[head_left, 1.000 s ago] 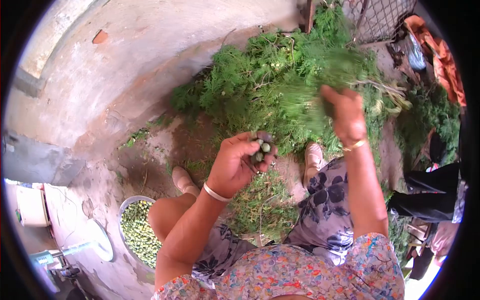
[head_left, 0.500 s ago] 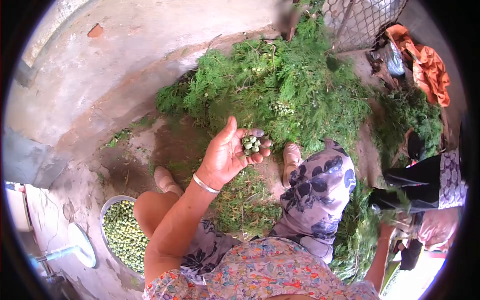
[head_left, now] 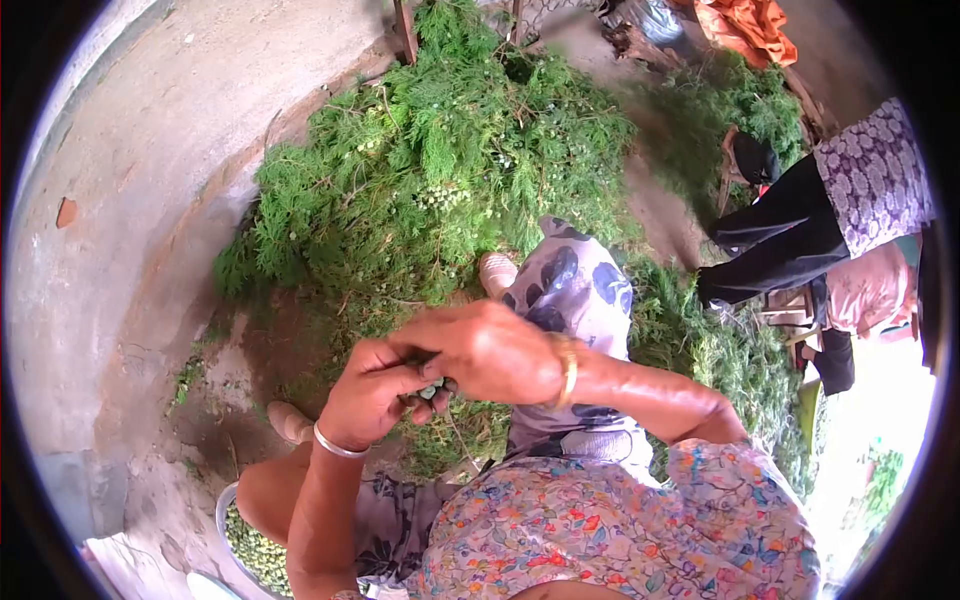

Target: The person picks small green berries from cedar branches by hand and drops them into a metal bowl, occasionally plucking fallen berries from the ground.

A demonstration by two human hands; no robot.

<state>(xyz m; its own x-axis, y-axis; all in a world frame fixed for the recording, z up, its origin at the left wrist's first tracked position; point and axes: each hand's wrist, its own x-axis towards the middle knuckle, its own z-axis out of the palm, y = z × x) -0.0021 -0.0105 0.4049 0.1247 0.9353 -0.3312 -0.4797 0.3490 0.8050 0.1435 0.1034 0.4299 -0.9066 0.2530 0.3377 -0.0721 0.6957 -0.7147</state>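
My left hand (head_left: 368, 395), with a silver bangle at the wrist, is closed around small green cones (head_left: 432, 388), mostly hidden between the fingers. Over it lies my right hand (head_left: 500, 350), wearing a gold bangle, its fingertips pinched together against the left hand; whatever they hold is hidden. Beyond both hands spreads a heap of cut green branches (head_left: 450, 150) with clusters of small pale cones on them. A metal basin (head_left: 226, 508) of green cones is partly visible beside my left knee.
Two other people stand or sit at the right, one in black trousers (head_left: 780, 240) and a patterned top. An orange cloth (head_left: 745, 30) lies at the top right near a plastic bag (head_left: 655, 20). A rough wall (head_left: 130, 200) runs along the left.
My right hand has come into view and met my left hand, which has moved down and left and closed over the cones. The view has shifted, with the heap now further left.
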